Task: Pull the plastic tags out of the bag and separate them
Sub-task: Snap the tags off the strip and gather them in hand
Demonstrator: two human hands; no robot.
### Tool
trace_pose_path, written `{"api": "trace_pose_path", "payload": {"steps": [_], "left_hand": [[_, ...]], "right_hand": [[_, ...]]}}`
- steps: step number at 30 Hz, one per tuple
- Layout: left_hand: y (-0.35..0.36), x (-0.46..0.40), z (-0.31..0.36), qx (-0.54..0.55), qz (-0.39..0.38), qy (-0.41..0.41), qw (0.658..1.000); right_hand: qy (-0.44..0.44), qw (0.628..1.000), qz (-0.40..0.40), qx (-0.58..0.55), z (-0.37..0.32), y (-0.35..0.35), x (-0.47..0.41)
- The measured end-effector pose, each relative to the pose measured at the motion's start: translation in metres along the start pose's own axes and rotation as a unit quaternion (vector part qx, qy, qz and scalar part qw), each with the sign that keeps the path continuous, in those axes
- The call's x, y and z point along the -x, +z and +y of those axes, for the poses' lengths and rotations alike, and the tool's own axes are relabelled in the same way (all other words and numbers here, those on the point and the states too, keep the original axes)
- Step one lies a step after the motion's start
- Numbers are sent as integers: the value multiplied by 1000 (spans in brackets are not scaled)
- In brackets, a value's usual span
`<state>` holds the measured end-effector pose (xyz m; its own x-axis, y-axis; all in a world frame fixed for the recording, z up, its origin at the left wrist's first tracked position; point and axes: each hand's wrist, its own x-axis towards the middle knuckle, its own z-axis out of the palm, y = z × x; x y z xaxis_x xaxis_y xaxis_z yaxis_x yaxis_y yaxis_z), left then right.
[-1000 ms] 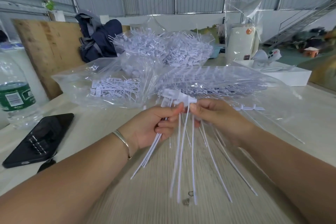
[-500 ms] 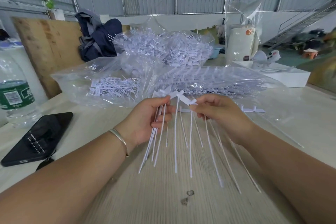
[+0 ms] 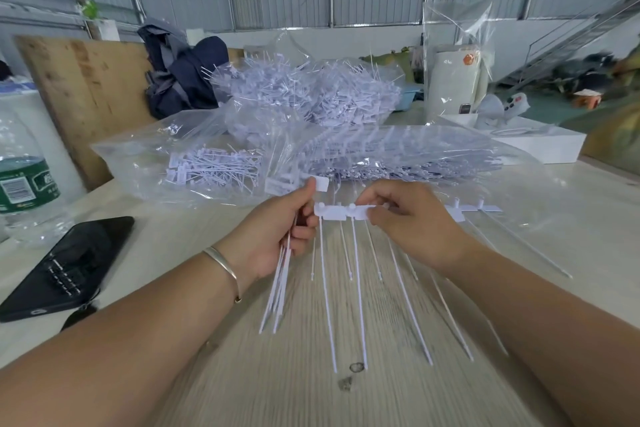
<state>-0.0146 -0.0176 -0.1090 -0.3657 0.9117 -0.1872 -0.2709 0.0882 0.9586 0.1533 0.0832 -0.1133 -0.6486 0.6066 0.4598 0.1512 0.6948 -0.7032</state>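
My left hand [image 3: 277, 236] grips a small bunch of separated white plastic tags [image 3: 278, 291], their heads up by my thumb and their tails hanging down over the table. My right hand [image 3: 405, 222] pinches a joined strip of white tags [image 3: 334, 211] by its heads, with long thin tails fanning down toward me. The strip's left end lies close to my left fingers. Behind both hands lie clear plastic bags of tags [image 3: 398, 156], one on the left [image 3: 207, 166] holding a smaller bundle.
A black phone [image 3: 65, 267] lies at the left on the wooden table [image 3: 311, 392]. A water bottle [image 3: 24, 180] stands at the far left. A large heap of tags [image 3: 304, 94] sits behind the bags, with a white box [image 3: 540, 146] at the right. More tags [image 3: 485, 211] lie right of my hand.
My hands have moved apart. The left hand has drawn a tag away from the strip into its bunch, and the right hand now holds the strip level.
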Motion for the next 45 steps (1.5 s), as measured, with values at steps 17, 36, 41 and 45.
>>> {"api": "trace_pose_path", "payload": {"steps": [17, 36, 41, 45], "left_hand": [[-1, 0, -2, -99, -26, 11, 995], [-2, 3, 0, -126, -25, 73, 989], [0, 7, 1, -103, -42, 87, 990], [5, 11, 0, -103, -76, 90, 988]], "right_hand": [[-34, 992, 48, 113, 1, -2, 1], [18, 989, 60, 136, -8, -8, -1], [68, 997, 7, -18, -8, -10, -1], [65, 994, -8, -92, -13, -10, 0]]}}
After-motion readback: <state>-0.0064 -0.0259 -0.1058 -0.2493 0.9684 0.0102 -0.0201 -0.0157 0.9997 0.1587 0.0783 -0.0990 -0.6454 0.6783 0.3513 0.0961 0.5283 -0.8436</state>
